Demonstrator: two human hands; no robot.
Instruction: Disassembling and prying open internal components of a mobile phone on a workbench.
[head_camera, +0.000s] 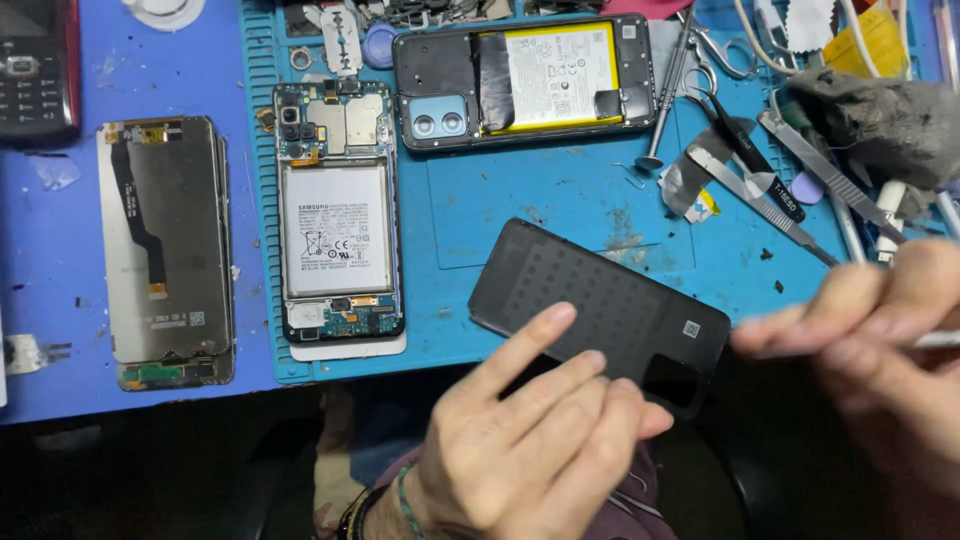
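Everything here sits relative to the blue repair mat (560, 200) on the tabletop (60, 300). Off its left edge lies a stack of screen panels (165, 250), face down with ribbon cables showing. On the mat's left side is an opened phone (338, 215) with a white battery exposed, and just right of that, along the mat's top, a second opened phone (525, 80) with a yellow-labelled battery. At the mat's front edge the left hand (540, 440) has its fingers spread flat under a black back cover (600, 305), holding it up tilted, inside face showing. Further right, tweezers (790, 215) and a screwdriver (668, 90) lie scattered on the mat's right side. The right hand (870, 320) is blurred at the cover's right edge, fingers pinched together on something thin and pale; can't tell what.
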